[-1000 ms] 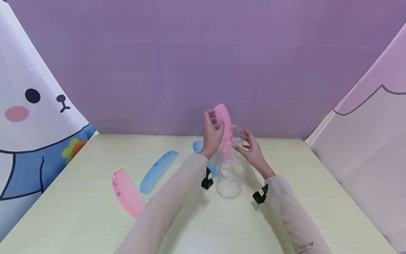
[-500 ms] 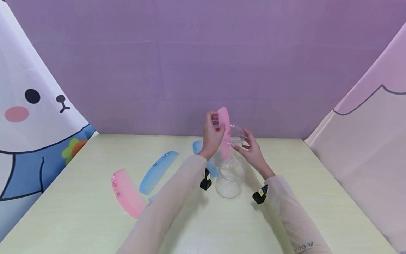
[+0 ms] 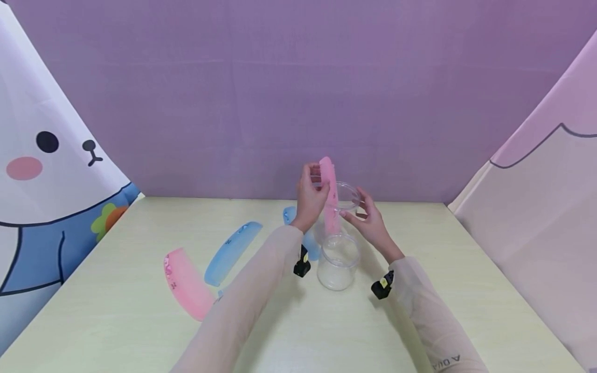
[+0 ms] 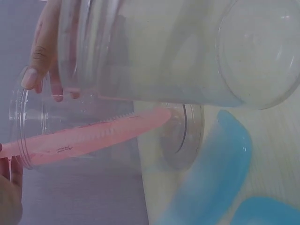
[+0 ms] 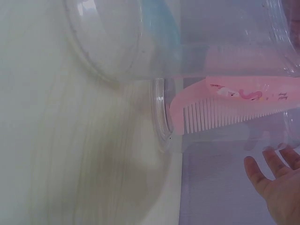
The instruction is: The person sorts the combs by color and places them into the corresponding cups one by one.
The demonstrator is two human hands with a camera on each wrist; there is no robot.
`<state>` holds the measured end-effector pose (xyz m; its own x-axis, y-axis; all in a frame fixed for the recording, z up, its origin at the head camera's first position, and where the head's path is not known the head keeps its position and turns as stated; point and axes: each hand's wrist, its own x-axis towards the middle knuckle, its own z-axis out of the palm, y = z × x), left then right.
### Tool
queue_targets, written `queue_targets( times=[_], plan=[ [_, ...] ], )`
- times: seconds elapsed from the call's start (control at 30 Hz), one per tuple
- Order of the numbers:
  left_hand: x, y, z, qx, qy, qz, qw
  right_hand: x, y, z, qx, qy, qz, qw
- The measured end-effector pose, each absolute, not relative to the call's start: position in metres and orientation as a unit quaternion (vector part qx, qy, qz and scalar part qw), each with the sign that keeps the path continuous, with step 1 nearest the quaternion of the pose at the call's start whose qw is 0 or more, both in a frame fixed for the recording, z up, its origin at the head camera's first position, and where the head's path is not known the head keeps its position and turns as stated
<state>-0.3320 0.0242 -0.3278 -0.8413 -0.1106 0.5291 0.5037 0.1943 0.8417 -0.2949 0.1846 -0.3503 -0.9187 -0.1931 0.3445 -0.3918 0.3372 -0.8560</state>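
My left hand (image 3: 310, 202) pinches the upper part of a pink comb (image 3: 329, 181), which stands nearly upright in a clear plastic jar (image 4: 108, 154). In the left wrist view the comb's lower end reaches close to the jar's base. My right hand (image 3: 371, 221) holds that jar near its rim, thumb at the front and fingers on the far side. The right wrist view shows the comb's teeth and a printed flamingo pattern through the clear wall. A second clear jar (image 3: 338, 267) stands upright just in front, overlapping the first in the head view.
On the pale table (image 3: 116, 311) at the left lie another pink comb (image 3: 186, 285) and a blue comb (image 3: 233, 253). More blue (image 3: 289, 214) shows behind my left wrist, partly hidden. A purple cloth (image 3: 233, 129) hangs at the table's back edge.
The pink comb has sunk slightly and turned more edge-on, with my left hand moving a little with it. The right hand and both jars stay in place.
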Motion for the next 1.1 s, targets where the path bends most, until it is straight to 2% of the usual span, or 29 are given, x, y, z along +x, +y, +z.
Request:
queue_targets(
  times=[0.5,1.1],
  plan=[
    [-0.336,0.017,-0.325,-0.127,-0.738,-0.613,0.253,-0.296,0.186,-0.351,0.187,-0.814,0.541,0.098],
    [-0.335,0.006,-0.331,-0.166,-0.775,-0.568,0.222,-0.296,0.185,-0.351,0.184,-0.816,0.54,0.097]
  ],
)
